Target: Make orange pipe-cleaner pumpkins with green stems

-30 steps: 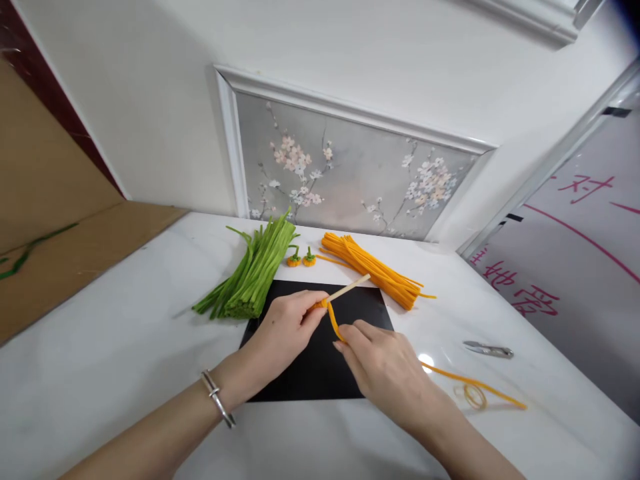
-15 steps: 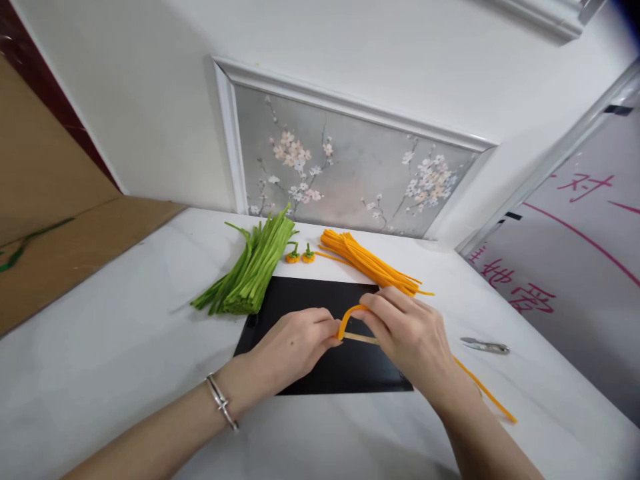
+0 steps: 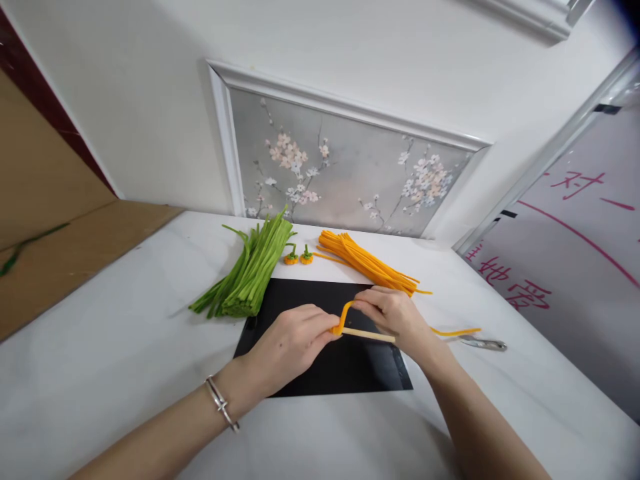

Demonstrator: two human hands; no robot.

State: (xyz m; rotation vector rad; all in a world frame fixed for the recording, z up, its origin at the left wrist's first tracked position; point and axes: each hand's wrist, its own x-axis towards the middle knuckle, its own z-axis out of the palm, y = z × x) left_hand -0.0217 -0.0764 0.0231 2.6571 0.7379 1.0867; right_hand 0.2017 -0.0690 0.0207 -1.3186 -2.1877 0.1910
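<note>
Over the black mat [image 3: 330, 373], my left hand [image 3: 295, 343] pinches a thin wooden stick [image 3: 370, 335] together with one end of an orange pipe cleaner [image 3: 345, 315]. The pipe cleaner bends around the stick close to my left fingertips, then rises to my right hand [image 3: 395, 317], whose fingers are closed on it. Its loose tail comes out past my right wrist and reaches right over the table. The stick's free end points right, below my right fingers. A bundle of orange pipe cleaners [image 3: 367, 260] lies just behind my right hand.
A thick bundle of green pipe cleaners [image 3: 255, 273] lies at the mat's back left corner. Two small orange and green pieces [image 3: 291, 257] stand between the bundles. Silver snips [image 3: 484, 343] lie to the right. A wall with a framed flower panel [image 3: 340, 160] closes the back.
My right hand has shifted slightly left and up, pulling the pipe cleaner into a steeper bend. The loose tail has swung up toward the snips, and more of the stick shows.
</note>
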